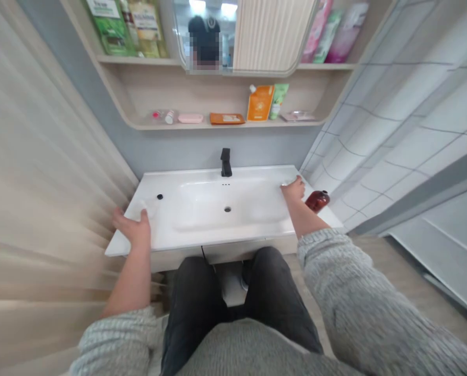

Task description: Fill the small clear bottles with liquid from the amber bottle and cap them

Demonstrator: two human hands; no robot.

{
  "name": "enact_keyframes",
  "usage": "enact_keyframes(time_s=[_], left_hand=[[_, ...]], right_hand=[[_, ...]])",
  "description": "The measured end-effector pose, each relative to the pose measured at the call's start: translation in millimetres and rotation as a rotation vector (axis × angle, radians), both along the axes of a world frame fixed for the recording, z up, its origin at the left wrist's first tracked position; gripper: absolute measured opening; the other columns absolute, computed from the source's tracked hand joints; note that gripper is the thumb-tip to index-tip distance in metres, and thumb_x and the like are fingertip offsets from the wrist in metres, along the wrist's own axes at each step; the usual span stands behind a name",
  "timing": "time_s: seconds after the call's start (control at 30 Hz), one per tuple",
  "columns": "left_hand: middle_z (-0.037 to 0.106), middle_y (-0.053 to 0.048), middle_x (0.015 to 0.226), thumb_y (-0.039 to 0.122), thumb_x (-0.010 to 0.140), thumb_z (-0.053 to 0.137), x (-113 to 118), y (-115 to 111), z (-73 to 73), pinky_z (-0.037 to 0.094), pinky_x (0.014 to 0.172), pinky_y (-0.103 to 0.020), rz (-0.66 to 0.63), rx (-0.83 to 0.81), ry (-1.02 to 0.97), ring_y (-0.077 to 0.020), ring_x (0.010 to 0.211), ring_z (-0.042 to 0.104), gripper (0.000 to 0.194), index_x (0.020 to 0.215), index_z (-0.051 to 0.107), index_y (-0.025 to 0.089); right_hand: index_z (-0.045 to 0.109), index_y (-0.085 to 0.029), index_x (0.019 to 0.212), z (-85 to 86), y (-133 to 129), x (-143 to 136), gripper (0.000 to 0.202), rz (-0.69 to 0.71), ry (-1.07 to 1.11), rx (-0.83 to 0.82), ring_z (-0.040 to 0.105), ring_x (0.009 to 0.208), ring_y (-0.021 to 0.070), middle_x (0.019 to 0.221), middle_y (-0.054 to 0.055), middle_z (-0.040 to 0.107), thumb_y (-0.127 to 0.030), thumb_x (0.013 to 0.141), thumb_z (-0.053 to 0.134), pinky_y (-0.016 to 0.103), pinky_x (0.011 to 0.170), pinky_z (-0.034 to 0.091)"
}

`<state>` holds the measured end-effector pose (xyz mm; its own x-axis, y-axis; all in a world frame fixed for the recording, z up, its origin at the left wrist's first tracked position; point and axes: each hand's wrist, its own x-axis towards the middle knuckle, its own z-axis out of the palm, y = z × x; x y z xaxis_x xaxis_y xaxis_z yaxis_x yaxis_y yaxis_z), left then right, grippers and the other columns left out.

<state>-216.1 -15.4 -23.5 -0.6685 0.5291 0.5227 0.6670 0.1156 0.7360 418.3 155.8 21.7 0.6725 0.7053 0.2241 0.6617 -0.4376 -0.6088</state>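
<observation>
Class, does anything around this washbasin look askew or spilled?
The reddish bottle at the right end of the counter looks odd because it appears tilted, though lens distortion may cause that. No spill shows.

Lamps (229,8) glare in the mirror (275,36); light is bright, edges stretched and blurry.

My left hand (133,227), thumb and fingers apart, at the left end of the white sink (194,237); my right hand (295,189) at the right end, near a brown bottle (316,201), its grip unclear. Black tap (226,163) between; shelf (171,126) above.
</observation>
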Motion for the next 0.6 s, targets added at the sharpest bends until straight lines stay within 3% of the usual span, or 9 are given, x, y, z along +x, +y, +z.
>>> enact_keyframes(time_s=[0.1,0.27,0.47,0.6], left_hand=[[0.044,-0.028,0.158,0.04,0.09,0.077,-0.8,1.7,-1.0,0.029,0.133,-0.059,0.034,0.001,0.023,-0.0404,0.153,0.04,0.088,0.159,0.033,0.007],[0.045,-0.028,0.161,0.041,0.09,0.078,-2.8,5.5,-2.7,0.026,0.134,-0.06,0.027,-0.034,0.026,-0.0409,0.155,0.038,0.089,0.158,0.034,0.007],[0.042,-0.027,0.165,0.041,0.092,0.076,-3.2,2.7,1.4,0.024,0.135,-0.059,0.035,-0.041,-0.011,-0.0397,0.158,0.035,0.086,0.16,0.033,0.009],[0.042,-0.026,0.164,0.037,0.094,0.071,21.6,-11.8,18.7,0.022,0.135,-0.06,0.012,0.03,0.109,-0.0381,0.159,0.033,0.077,0.157,0.037,0.01]], right_hand=[[0.043,-0.026,0.159,-12.8,-1.6,6.2,0.088,0.019,0.028,-0.012,0.065,0.125,0.0338,0.147,0.019,0.057,-0.033,0.081,0.084,0.047,0.109,0.052],[0.053,-0.019,0.147,-25.9,-9.6,3.1,0.074,0.083,-0.013,0.05,0.069,0.114,0.0288,0.136,0.018,0.063,-0.039,0.082,0.083,0.039,0.104,0.054],[0.062,-0.02,0.126,-44.2,-33.4,-51.6,0.065,0.457,0.109,0.133,0.07,0.105,0.0278,0.12,0.013,0.073,-0.044,0.071,0.087,0.042,0.098,0.056],[0.066,-0.023,0.114,-47.3,-50.1,-96.1,0.06,0.692,0.261,0.203,0.07,0.097,0.0273,0.107,0.007,0.076,-0.049,0.066,0.09,0.043,0.092,0.058]])
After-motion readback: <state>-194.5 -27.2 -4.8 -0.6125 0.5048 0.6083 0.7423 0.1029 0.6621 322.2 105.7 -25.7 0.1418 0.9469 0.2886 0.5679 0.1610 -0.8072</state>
